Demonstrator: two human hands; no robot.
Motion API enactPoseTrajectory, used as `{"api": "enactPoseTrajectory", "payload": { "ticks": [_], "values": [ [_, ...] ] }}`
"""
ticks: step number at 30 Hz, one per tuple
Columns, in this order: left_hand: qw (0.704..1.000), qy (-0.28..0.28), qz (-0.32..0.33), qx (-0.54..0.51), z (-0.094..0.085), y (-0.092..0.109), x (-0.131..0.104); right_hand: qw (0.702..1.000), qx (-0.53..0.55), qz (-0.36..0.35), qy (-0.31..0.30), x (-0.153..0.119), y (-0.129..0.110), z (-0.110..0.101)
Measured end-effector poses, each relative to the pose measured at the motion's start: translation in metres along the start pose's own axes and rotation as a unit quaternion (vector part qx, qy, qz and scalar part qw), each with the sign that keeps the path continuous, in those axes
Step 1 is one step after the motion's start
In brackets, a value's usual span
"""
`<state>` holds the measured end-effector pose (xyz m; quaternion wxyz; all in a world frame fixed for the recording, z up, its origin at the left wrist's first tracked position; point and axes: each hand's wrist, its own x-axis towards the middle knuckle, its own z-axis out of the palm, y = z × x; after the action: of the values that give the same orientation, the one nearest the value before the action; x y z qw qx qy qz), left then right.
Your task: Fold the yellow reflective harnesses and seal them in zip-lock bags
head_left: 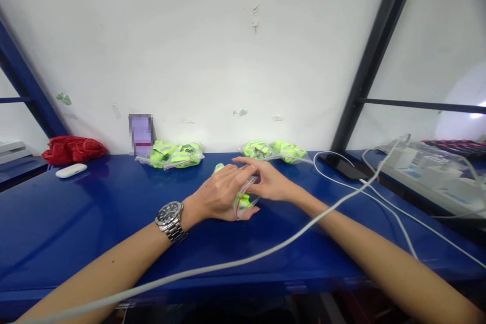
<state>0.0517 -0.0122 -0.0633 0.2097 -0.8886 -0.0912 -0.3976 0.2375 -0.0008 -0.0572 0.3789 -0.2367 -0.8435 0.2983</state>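
Note:
Above the middle of the blue table, my left hand (224, 190) is closed around a clear zip bag (239, 207) with something neon yellow-green (245, 201) inside. A steel watch (169, 216) is on my left wrist. My right hand (273, 179) meets the left one from the right, its thumb and fingers closed on the bag's upper edge. A red line marks the bag's zip edge, which faces right. Much of the bag is hidden by my fingers. Behind my hands, similar bagged yellow-green bundles (186, 154) lie against the wall.
Two more bagged bundles (290, 152) lie behind my right hand. At left are a red cloth bundle (74, 150) and a white earbud case (71, 170). A white cable (243, 260) crosses before my forearms. A phone (343, 166) and bagged white chargers (429, 174) are at right.

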Motion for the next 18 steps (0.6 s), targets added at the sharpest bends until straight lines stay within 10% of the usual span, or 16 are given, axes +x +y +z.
{"api": "enactPoseTrajectory", "payload": {
  "ticks": [18],
  "values": [
    [0.994, -0.063, 0.061, 0.058, 0.001, 0.016, 0.01, 0.959, -0.275, 0.057, 0.043, 0.0, -0.016, 0.025]
  ]
}}
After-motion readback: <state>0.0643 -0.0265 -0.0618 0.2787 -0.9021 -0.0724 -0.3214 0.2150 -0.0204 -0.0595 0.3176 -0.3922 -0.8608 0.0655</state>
